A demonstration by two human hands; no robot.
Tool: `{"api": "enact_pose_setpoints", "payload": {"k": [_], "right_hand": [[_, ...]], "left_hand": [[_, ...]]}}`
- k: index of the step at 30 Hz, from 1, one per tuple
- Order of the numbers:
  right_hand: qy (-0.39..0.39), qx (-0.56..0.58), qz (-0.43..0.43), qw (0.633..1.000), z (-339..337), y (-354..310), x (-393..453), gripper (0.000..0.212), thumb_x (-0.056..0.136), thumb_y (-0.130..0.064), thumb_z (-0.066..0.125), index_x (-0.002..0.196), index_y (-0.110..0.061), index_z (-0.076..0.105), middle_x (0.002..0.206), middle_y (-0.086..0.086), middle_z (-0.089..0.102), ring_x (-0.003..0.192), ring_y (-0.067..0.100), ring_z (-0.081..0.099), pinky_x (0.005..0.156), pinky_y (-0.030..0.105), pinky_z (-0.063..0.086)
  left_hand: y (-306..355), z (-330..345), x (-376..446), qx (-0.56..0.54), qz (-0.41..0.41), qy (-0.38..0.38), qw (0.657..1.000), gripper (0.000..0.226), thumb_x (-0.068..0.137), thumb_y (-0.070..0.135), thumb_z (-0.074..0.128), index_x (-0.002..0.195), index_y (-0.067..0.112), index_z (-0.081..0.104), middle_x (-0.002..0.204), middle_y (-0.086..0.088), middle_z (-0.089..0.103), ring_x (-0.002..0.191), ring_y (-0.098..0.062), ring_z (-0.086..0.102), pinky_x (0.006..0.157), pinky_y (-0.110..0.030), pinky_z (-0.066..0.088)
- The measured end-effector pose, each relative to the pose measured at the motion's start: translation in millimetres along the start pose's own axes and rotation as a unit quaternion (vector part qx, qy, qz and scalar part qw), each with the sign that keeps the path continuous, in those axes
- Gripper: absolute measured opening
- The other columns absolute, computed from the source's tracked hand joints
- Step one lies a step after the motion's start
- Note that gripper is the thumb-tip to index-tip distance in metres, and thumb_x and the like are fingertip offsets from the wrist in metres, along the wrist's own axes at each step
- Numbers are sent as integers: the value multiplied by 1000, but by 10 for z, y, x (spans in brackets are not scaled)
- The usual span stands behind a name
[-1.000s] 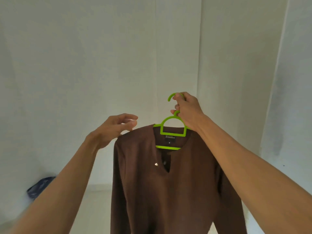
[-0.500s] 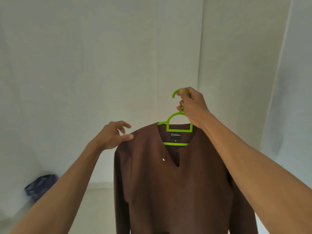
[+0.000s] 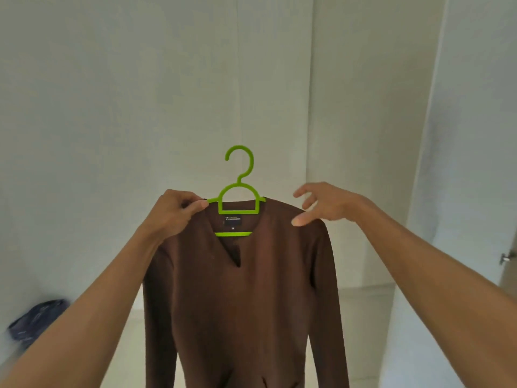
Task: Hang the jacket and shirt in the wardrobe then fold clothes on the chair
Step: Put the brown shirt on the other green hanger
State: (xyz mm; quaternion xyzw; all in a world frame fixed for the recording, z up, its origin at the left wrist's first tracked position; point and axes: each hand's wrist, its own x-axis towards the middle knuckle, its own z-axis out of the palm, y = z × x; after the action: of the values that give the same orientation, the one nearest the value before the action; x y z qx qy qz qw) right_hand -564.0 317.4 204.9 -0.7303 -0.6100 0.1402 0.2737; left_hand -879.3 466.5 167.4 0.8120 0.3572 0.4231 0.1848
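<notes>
Between my two hands hangs the brown shirt (image 3: 246, 298), front toward me, on a green hanger (image 3: 238, 203). My left hand (image 3: 176, 211) is the working grip: thumb and fingers pinched together on the shirt's shoulder, right at the hanger's left arm where the green tip meets my thumb. Can't tell whether the pinch takes the plastic too or only the cloth.

My right hand (image 3: 324, 204) is at the other shoulder, fingers spread apart and loosely bent, holding nothing. Thumb tip touches the shoulder seam or sits just above it; can't tell which. Other fingers are clear of the cloth.

Hanger hook stands up above and between both hands, free, opening to my left. Lower green bar shows across the neck opening, just under the dark collar label (image 3: 232, 219). Neck slit runs down below the bar. Both sleeves hang straight down, one beneath each hand, past my forearms and out of frame at the bottom.

Beyond the hands: pale wall panels (image 3: 112, 107) with vertical seams. Far right of my right forearm, a small metal handle (image 3: 505, 258) on a door edge. Low and far left of my left forearm, a blurred dark blue bundle (image 3: 36, 323) on the floor; can't tell what it is
</notes>
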Motion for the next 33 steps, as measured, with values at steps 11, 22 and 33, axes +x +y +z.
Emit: {"api": "enact_pose_setpoints", "payload": {"k": [11,22,33], "right_hand": [[67,-158,12,985,-37,387,65,34,88,3,62,113,-19,65,114,7,68,93,18,65,84,28,53],[165,-27,-161,973,555,109,8,27,97,-35,62,79,-16,65,70,-9,61,67,6,56,65,24,36],[210,-89,-92,969,48,271,-403,21,97,-36,63,94,-17,73,85,-5,66,82,14,57,67,6,35]], "left_hand": [[-139,-210,-60,-20,12,-16,1000,11,92,26,71,84,28,78,80,11,75,77,-6,66,77,-27,52],[83,-218,-21,-14,40,-58,997,14,94,29,68,99,20,77,91,7,76,87,-7,69,80,-21,54],[153,170,165,33,87,-61,994,20,96,30,64,97,13,75,86,-3,71,79,-15,63,66,-13,41]]}}
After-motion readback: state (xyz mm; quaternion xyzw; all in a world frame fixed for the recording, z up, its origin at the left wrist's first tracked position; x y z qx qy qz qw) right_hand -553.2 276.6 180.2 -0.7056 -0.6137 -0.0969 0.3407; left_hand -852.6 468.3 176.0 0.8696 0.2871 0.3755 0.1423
